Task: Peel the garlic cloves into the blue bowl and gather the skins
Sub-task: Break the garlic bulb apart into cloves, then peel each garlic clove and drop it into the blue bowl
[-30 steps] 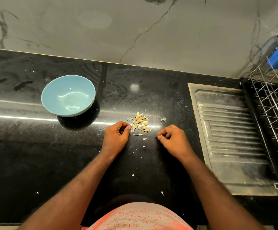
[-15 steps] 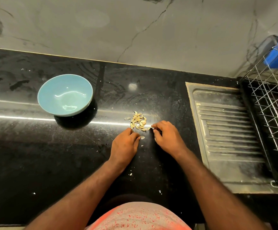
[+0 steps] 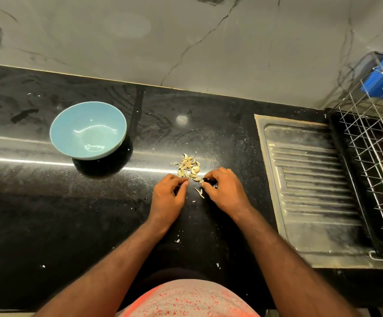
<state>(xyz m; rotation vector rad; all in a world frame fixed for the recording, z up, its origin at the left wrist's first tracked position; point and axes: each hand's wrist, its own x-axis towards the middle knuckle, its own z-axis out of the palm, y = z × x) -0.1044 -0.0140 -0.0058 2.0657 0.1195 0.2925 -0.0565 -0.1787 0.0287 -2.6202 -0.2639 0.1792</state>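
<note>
Head view puts the garlic heap (image 3: 188, 167) on the black countertop (image 3: 49, 213), right of the blue bowl (image 3: 87, 130) and well apart from it. The bowl shows no cloves, and skins cannot be told from cloves in the heap. Over the last second your hands have closed in from either side, and the stray flake on the heap's right no longer shows, so gathering looks well along. Your right hand (image 3: 222, 191) pinches a pale scrap (image 3: 201, 180) at the heap's near edge. Your left hand (image 3: 168, 195) has curled fingers, thumb to forefinger; whether it holds anything, I cannot tell. Loose skins (image 3: 199, 192) lie between them.
</note>
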